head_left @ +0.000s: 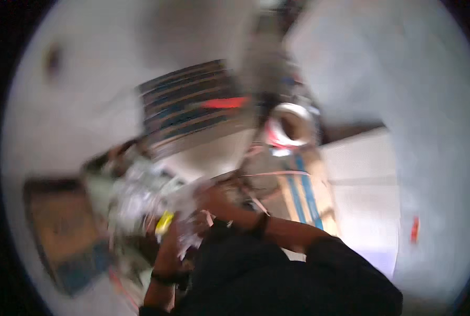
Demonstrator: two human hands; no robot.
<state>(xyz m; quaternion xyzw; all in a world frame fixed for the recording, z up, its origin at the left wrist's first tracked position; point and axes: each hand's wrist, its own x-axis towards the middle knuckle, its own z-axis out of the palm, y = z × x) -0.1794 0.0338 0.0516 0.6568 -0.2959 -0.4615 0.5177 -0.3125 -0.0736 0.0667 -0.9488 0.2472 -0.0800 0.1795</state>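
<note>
Motion smears the whole picture. My right hand point(214, 201) reaches across from the right and lies against pale, see-through plastic point(188, 203). Just below and to the left, my left hand point(173, 236) is beside the same plastic, which hangs down between both hands. The fingers of both hands are too blurred to show whether they grip it. A small yellow piece point(164, 223) sits by my left hand. Further left, a heap of crumpled clear plastic point(135, 197) fills what looks like a pale green sack or container point(95, 184).
A white-and-red ring, like a tape roll point(290, 126), lies ahead on the right. Near it is a blue-striped cardboard piece point(306, 192) beside a white box or panel point(364, 181). A dark striped slatted panel point(187, 105) is ahead, a brown box point(66, 221) far left.
</note>
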